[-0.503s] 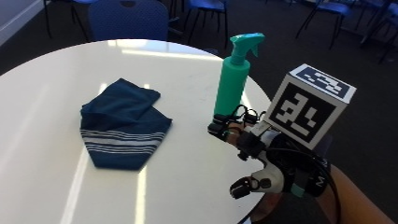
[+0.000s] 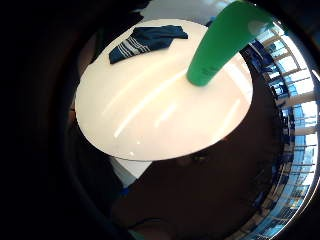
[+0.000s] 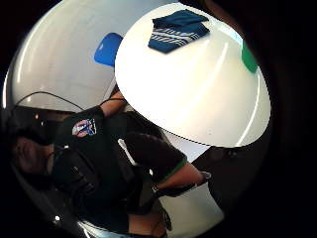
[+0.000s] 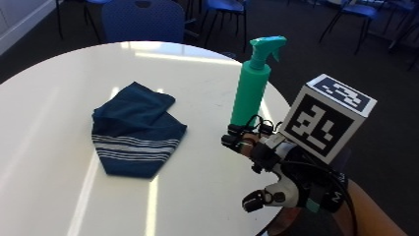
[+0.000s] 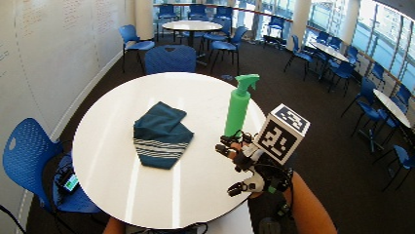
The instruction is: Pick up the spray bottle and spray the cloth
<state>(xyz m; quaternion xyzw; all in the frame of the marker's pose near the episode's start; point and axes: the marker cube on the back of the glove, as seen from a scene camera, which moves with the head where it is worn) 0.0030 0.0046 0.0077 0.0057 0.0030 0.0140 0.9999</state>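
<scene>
A green spray bottle (image 4: 252,83) stands upright near the right edge of the round white table (image 4: 65,88). A folded dark blue cloth with white stripes (image 4: 134,130) lies flat to its left, about a hand's width away. My gloved right hand (image 4: 262,150) hovers at the table's near right edge, its fingertips stretched toward the bottle's base and just short of it, holding nothing. In the little finger side palm view the bottle (image 2: 220,45) looms close, with the cloth (image 2: 147,41) beyond it. The thumb side palm view shows the cloth (image 3: 178,29) and a sliver of the bottle (image 3: 249,58).
The table's rim (image 4: 278,105) runs just right of the bottle and under my hand. A blue chair (image 4: 144,19) stands behind the table, and another (image 5: 26,151) at its left. More chairs and tables (image 5: 195,24) fill the room beyond.
The gloved hand has shifted very slightly toward the table's near edge. Bottle and cloth lie where they were.
</scene>
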